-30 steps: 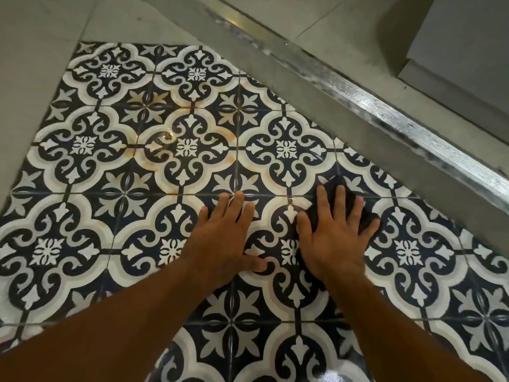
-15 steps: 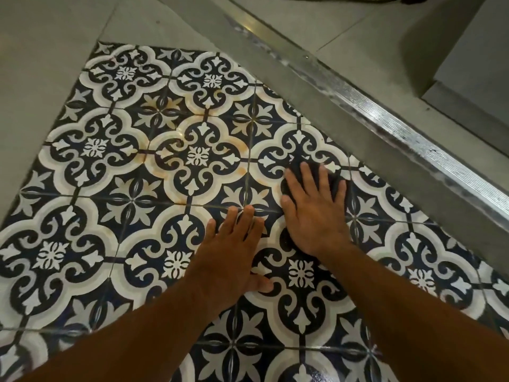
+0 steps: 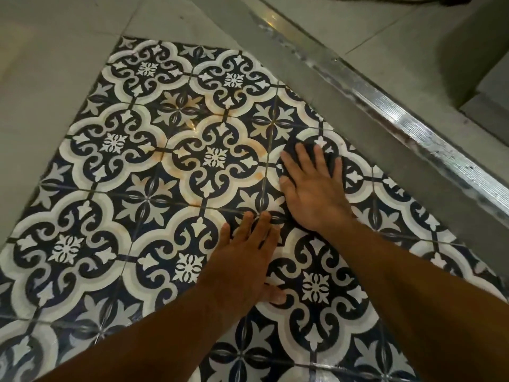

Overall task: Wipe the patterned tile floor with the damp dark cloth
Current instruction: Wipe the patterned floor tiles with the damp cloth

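The patterned tile floor (image 3: 154,172) is navy and white with scroll motifs and orange-brown stains near its middle. My right hand (image 3: 311,188) lies flat, fingers spread, pressing the dark cloth (image 3: 329,157) onto a tile close to the grey border. Only the cloth's far edge shows past my fingertips; the rest is hidden under the palm. My left hand (image 3: 242,260) rests flat on the tiles nearer to me, fingers together and pointing forward, with nothing under it. Its fingertips lie just short of my right wrist.
A grey concrete strip (image 3: 338,106) and a shiny metal door track (image 3: 407,117) run diagonally along the tiles' right side. Plain grey floor (image 3: 55,64) borders the tiles on the left. A dark cable (image 3: 385,0) lies at the top edge.
My right hand has slid the cloth forward and to the left, away from me, across two tiles. My left hand stayed planted. The camera has shifted forward.
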Action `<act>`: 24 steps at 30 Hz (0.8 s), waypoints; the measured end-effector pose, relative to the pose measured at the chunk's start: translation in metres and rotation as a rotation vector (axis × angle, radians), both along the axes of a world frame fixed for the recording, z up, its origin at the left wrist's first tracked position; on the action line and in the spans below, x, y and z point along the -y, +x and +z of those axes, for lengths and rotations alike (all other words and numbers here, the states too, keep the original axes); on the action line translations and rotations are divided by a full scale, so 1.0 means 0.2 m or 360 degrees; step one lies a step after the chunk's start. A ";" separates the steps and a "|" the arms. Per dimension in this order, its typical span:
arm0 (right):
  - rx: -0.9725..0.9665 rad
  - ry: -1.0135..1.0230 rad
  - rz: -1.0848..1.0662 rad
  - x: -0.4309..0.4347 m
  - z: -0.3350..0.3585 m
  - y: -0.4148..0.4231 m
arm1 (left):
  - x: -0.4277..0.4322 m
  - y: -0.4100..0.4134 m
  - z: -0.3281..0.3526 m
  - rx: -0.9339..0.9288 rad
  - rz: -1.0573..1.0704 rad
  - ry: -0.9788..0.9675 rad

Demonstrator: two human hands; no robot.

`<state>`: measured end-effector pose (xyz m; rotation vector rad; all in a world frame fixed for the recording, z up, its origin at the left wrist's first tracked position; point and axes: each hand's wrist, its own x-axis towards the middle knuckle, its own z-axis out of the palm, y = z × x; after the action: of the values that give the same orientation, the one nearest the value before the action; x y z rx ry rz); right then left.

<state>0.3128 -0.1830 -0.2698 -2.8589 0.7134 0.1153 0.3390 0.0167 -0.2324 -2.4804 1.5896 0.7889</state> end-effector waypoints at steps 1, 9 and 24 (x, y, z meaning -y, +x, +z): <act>0.0022 0.0012 0.0091 -0.04 0.00 -0.05 | 0.00 0.00 0.00 0.0008 -0.0001 0.0007; -0.0036 -0.0062 0.0005 0.19 0.00 -0.12 | 0.00 0.01 0.00 -0.0055 0.0009 -0.0003; -0.0038 0.0022 0.0304 0.14 0.02 0.09 | 0.00 0.01 -0.02 -0.0061 -0.0001 0.0036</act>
<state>0.3304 -0.2115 -0.2660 -2.9112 0.4399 0.1814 0.3407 0.0161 -0.2374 -2.4639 1.5840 0.8544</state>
